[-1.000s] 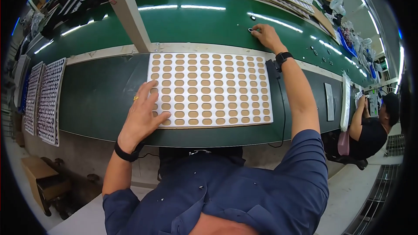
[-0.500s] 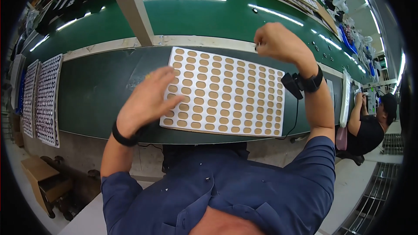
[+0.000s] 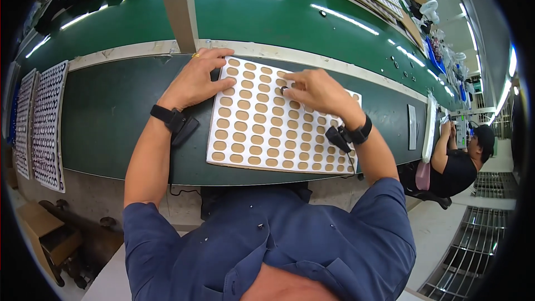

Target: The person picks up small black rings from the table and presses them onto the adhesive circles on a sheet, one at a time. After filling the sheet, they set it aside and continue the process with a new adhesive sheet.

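Note:
On the dark green work table lies a white board point(image 3: 264, 146) with rows of oval cutouts, tan at the bottom. My left hand point(image 3: 196, 81) rests at its far left corner, fingers spread, with the thumb on the board. Over the upper middle of the board, my right hand point(image 3: 320, 93) pinches a small dark piece point(image 3: 283, 90) between thumb and fingers, right by one of the cutouts. What exactly the piece is cannot be made out. The cutouts that show look unfilled; some at the upper right are hidden under my right hand and forearm.
At the left end stand two boards point(image 3: 49, 125) filled with small dark rings. A beige post point(image 3: 179, 11) rises behind my left hand, beside a pale ledge point(image 3: 267, 53). Small dark rings point(image 3: 397, 64) are scattered on the green surface beyond. A co-worker point(image 3: 454, 161) sits at the right.
My right hand has come down from beyond the board's far edge to its upper middle. My left hand has moved away from me, up to the far left corner.

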### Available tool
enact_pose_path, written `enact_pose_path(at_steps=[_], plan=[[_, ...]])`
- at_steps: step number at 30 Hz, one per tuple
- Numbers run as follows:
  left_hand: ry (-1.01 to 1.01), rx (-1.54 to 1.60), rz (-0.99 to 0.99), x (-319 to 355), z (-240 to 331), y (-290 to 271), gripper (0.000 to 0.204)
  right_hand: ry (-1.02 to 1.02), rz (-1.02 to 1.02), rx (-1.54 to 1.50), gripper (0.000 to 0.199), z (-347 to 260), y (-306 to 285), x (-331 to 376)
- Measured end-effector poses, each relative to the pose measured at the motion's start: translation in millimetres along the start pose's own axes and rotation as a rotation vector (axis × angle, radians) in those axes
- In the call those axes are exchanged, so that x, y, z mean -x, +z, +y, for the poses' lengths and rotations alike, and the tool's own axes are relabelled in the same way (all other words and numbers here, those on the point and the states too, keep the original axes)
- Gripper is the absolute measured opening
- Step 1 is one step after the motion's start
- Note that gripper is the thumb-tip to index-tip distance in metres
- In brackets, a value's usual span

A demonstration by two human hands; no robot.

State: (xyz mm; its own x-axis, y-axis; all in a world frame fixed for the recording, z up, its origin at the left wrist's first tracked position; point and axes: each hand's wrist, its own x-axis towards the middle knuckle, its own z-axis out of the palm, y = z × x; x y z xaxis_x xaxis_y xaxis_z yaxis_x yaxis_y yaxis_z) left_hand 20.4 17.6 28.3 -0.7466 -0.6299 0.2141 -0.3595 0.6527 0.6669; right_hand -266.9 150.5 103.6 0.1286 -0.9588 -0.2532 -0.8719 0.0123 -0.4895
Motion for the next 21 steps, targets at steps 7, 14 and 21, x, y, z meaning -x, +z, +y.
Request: enact_pose_path(at_steps=[7, 14, 21], plan=[[-0.007, 0.113, -0.03, -1.8, -2.2, -0.6, 0.032, -0.031, 0.236, -0.016, 0.034, 12.6, 33.6, 16.8], [0.029, 0.057, 0.004, 1.3, -4.2, 0.4, 0.037, 0.064, 0.218, -0.085, 0.033, 9.3, 32.6, 14.8], [-0.005, 0.066, -0.009, 0.7, -2.2, -0.2, 0.036, 0.19, 0.114, -0.315, 0.024, -1.1, 20.6, 7.6]])
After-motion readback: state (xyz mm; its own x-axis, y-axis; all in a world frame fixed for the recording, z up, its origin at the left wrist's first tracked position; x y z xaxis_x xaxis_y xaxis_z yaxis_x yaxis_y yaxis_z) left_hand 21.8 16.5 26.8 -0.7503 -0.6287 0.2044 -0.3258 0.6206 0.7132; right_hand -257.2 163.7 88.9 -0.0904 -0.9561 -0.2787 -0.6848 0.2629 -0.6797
